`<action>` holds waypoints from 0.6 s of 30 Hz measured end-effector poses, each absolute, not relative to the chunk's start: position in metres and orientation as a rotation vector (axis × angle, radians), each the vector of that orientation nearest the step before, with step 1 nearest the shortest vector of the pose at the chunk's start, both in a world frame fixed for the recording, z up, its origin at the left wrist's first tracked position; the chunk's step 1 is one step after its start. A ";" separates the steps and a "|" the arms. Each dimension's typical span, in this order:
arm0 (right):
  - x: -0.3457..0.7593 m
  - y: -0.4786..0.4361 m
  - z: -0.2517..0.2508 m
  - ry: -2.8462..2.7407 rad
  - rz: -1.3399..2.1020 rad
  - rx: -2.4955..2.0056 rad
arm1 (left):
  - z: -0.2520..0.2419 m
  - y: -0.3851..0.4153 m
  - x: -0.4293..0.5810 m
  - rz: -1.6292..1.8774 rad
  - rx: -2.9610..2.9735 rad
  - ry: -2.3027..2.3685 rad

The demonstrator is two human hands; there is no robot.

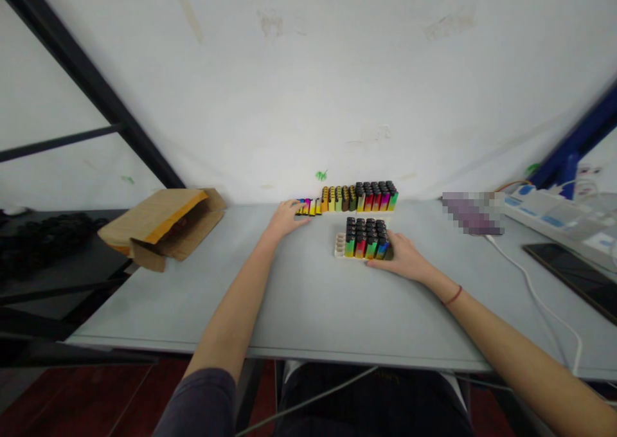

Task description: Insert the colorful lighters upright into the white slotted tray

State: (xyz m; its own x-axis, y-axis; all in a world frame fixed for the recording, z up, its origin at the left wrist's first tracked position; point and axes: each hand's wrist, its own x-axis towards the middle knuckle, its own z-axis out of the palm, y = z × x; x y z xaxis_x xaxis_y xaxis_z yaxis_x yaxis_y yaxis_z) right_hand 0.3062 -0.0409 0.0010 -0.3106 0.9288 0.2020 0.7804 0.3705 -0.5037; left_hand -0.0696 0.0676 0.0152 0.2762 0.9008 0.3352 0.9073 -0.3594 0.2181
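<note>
Two bare forearms reach across a smooth grey table (pixel 193 308) toward disposable lighters with black metal caps and glossy rainbow-gradient plastic bodies. The left hand (pixel 286 220) lies with its fingers extended and loosely open, the fingertips at the low end of a long lighter row (pixel 347 199) along the white wall; it does not clearly hold anything. The right hand (pixel 402 258), a thin red cord (pixel 453 295) at its wrist, curves against the right side of a white moulded tray (pixel 340 245). The tray's upright lighters (pixel 364 239) stand in tight ranks, with empty sockets at its left end. Whether those fingers actually grip anything, I cannot tell. A creased cardboard envelope (pixel 161 225) sits further left.
</note>
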 end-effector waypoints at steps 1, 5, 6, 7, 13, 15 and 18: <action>0.306 -0.041 0.001 -2.177 0.430 -1.477 | 0.015 0.067 -0.063 -0.635 -2.496 -1.777; 0.307 -0.041 0.001 -2.179 0.438 -1.479 | 0.014 0.068 -0.043 -0.637 -2.453 -1.859; 0.306 -0.041 0.001 -2.180 0.443 -1.479 | 0.015 0.068 -0.041 -0.628 -2.438 -1.881; 0.306 -0.041 0.002 -2.181 0.448 -1.479 | 0.016 0.068 -0.039 -0.615 -2.424 -1.902; 0.305 -0.042 0.003 -2.163 0.465 -1.524 | 0.028 0.049 -0.024 -0.813 -2.521 -1.794; 0.304 -0.042 0.002 -2.160 0.463 -1.525 | 0.028 0.034 -0.011 -0.942 -2.758 -1.601; 0.305 -0.042 0.001 -2.159 0.462 -1.504 | 0.024 0.010 0.012 -1.011 -3.103 -1.333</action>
